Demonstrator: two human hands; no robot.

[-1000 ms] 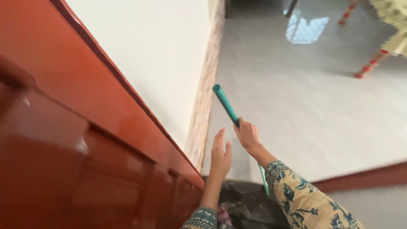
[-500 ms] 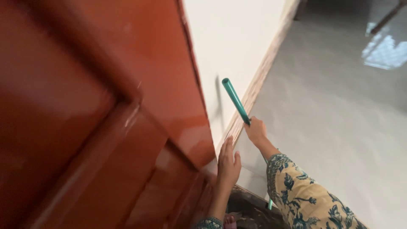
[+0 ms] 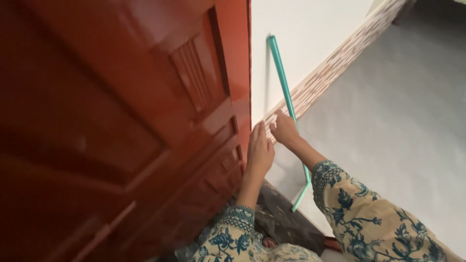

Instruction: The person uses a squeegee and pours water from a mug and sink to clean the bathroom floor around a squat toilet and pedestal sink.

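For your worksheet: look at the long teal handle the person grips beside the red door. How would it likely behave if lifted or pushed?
The teal handle looks straight and thin, so it is probably stiff and fairly light. Its smooth round shaft may be slippery, and the right hand wraps it fully. Standing near-upright against the white wall, it would likely tip if released.

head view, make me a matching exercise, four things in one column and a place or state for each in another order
Things:
1. left hand
2. right hand
3. teal pole
4. wooden door

Places or states:
a. leaning up along the white wall
b. fills the left side of the view, red-brown and glossy
c. flat against the door's edge, fingers straight
d. closed around the pole, partway down it

Pairs: 1-c, 2-d, 3-a, 4-b
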